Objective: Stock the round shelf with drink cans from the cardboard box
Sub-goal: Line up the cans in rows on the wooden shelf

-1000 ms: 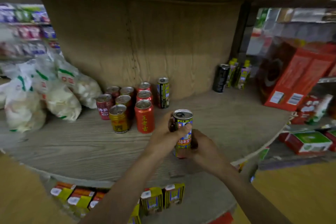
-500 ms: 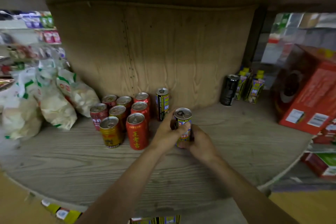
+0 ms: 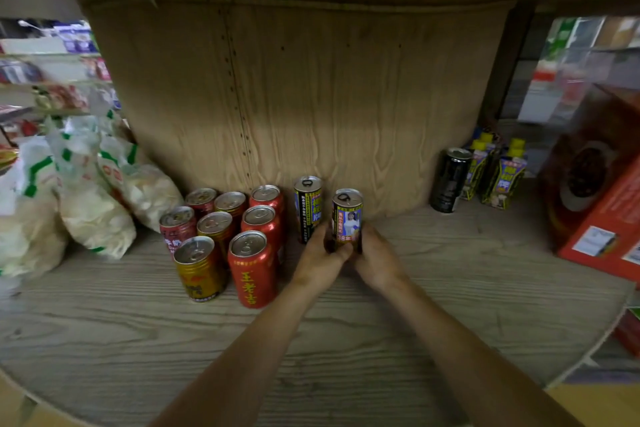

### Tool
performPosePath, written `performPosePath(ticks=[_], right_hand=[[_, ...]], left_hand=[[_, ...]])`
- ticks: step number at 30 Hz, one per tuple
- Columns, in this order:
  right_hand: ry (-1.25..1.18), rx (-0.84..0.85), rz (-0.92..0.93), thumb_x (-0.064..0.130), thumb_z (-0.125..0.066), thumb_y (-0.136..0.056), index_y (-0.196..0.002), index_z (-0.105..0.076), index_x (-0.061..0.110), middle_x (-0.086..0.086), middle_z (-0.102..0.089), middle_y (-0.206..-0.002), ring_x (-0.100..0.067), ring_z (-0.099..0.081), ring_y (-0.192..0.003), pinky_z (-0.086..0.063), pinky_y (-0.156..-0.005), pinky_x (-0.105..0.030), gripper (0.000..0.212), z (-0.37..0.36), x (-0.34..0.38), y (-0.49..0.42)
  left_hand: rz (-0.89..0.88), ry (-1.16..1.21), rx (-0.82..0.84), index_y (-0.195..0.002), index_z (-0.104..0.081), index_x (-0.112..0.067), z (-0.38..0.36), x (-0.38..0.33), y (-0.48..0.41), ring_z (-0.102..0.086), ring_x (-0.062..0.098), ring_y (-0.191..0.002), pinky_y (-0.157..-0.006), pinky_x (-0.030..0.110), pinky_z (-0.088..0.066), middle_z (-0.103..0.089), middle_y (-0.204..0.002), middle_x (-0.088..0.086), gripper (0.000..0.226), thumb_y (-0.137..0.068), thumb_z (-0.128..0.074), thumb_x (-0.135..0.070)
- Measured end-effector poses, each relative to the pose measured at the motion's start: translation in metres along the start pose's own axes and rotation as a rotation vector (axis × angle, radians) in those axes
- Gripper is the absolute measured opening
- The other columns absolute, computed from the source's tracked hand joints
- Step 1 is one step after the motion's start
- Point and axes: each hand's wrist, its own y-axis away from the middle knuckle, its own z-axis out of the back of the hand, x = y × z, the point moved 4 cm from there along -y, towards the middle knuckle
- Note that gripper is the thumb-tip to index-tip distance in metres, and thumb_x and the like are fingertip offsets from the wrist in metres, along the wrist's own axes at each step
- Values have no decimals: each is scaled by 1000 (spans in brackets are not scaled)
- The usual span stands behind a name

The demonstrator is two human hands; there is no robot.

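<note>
Can cluster on the shelf; the can just right of it; bags far left; box far right

two long bare forearms, uncovered as far as they show, narrow wrists, bare left grip, bare right grip, rounded knuckles, everything unclothed

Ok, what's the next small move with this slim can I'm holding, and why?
Probably set it down and let go: the left hand and right hand grip the slim can upright beside the matching can at the back; its base is hidden, so shelf contact is unclear.
</note>
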Motion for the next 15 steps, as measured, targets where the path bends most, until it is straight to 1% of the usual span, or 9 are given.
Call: performPosePath(ticks=[3, 5, 7, 8, 10, 11, 13, 14, 15], right_hand=[[0, 2, -47, 18, -70, -87, -129, -52, 8, -16, -64, -126, -33, -60, -118, -45, -85, -33, 47, -1, -4, -11], [-4, -5, -81, 18, -70, -87, -126, -49, 7, -18, -65, -123, -36, -61, -114, -46, -82, -36, 45, -3, -6, -16], [4, -17, -84, 19, -69, -88, -122, -47, 8, -19, -66, -118, -38, -62, -111, -47, -80, -38, 42, -4, -8, -22], [8, -22, -83, 21, -69, -88, -121, -47, 8, -19, -66, -117, -38, -62, -110, -47, -79, -39, 42, -5, -8, -24], [1, -28, -70, 24, -69, -89, -120, -47, 7, -19, -66, -117, -37, -62, -109, -46, -78, -38, 42, -5, -7, -30], [-3, -28, -66, 26, -70, -88, -121, -48, 8, -19, -66, -117, -37, -62, -109, -46, -79, -38, 43, -5, -5, -32], [-3, -22, -63, 27, -71, -88, -121, -48, 8, -19, -66, -117, -37, -62, -109, -46, -80, -38, 45, -6, -5, -36], [-5, -23, -60, 28, -72, -88, -121, -48, 8, -19, -66, -116, -37, -62, -109, -47, -80, -38, 45, -6, -5, -38], [-7, -26, -54, 29, -72, -87, -120, -48, 9, -19, -66, -116, -37, -62, -109, -47, -80, -39, 46, -6, -5, -39]], left_hand=[[25, 13, -13, -147, -47, -14, -1, -1, -7, -58, 15, -127, -113, 35, -43, -64, -134, 4, 61, -90, -68, -5], [43, -6, -15, -147, -47, -16, -3, 4, -10, -59, 13, -125, -113, 36, -43, -64, -134, 2, 70, -82, -73, -20], [73, 0, -11, -149, -43, -20, -5, 9, -14, -57, 10, -128, -115, 38, -42, -61, -138, -1, 88, -69, -73, -40], [90, 0, -3, -151, -40, -21, -6, 9, -13, -56, 10, -129, -115, 38, -41, -60, -140, -1, 90, -69, -73, -41], [113, 17, 1, -154, -35, -17, -6, 3, -8, -56, 13, -128, -115, 34, -40, -58, -142, 4, 79, -85, -73, -24], [117, 34, -1, -155, -32, -15, -6, 1, -7, -55, 13, -127, -114, 30, -39, -57, -142, 5, 74, -91, -70, -15], [125, 38, 0, -156, -29, -14, -5, 0, -7, -56, 11, -121, -106, 20, -39, -58, -135, 2, 71, -96, -65, -11], [123, 34, -1, -156, -28, -15, -5, -1, -8, -56, 10, -117, -102, 18, -39, -58, -129, 0, 70, -96, -65, -12], [125, 33, -4, -157, -27, -14, -5, -1, -10, -57, 10, -117, -102, 17, -40, -58, -127, -1, 71, -97, -64, -12]])
